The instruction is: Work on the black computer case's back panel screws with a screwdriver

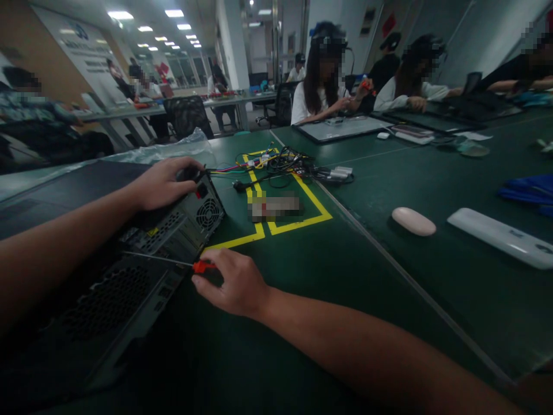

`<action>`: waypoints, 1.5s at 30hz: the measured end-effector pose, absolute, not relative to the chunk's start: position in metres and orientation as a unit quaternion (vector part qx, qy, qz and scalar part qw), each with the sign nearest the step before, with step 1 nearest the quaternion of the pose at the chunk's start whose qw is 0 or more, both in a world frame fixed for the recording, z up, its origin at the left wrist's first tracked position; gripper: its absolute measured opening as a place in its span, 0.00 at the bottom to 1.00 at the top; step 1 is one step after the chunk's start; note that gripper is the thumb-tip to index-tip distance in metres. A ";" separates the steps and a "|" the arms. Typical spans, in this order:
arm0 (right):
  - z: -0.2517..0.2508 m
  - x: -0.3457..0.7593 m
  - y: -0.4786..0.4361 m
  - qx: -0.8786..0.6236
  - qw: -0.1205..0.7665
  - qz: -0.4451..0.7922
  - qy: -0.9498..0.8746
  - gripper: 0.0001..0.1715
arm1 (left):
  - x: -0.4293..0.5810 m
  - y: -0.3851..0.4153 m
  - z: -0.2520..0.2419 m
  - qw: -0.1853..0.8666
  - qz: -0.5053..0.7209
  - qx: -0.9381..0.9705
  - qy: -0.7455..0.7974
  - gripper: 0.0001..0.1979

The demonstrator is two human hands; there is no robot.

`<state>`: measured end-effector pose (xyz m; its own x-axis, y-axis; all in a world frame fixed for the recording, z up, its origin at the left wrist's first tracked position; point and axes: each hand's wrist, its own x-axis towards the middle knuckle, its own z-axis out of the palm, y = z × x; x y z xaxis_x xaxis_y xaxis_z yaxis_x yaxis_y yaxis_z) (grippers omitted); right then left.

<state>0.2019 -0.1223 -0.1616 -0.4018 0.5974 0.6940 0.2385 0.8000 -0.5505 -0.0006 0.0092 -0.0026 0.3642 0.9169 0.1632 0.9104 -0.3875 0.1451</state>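
A dark computer case (142, 271) lies on its side on the green table mat (302, 276) at the left. My left hand (166, 183) rests on the case's upper rear corner, fingers curled over the edge above the power supply fan (208, 214). My right hand (235, 282) is closed on a screwdriver (202, 266) with a red handle. Its thin shaft points left, and its tip meets the case's rear panel.
A tangle of coloured cables (280, 161) lies inside yellow tape markings (276, 225). A pink mouse (413, 221) and a white keyboard (501, 237) lie to the right. Several other people sit at work across the table. A plastic bag (173, 147) lies behind the case.
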 end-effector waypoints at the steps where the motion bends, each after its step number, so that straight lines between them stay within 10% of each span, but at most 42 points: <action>1: -0.162 0.201 -0.123 -0.259 0.480 0.187 -0.817 0.20 | 0.000 0.008 -0.002 0.019 0.108 0.823 0.558 0.34; 17: -0.154 0.204 -0.124 -0.267 0.361 0.247 -0.859 0.19 | -0.005 0.007 -0.004 0.009 0.086 0.795 0.600 0.38; 45: -0.156 0.203 -0.126 -0.279 0.495 0.263 -0.780 0.19 | 0.000 0.014 -0.006 0.002 0.137 0.809 0.571 0.33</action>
<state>0.2033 -0.1256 -0.1564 -0.3549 0.6958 0.6244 0.1746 0.7054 -0.6869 0.0004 0.0138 -0.0055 0.3093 0.9250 0.2206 0.9242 -0.3470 0.1596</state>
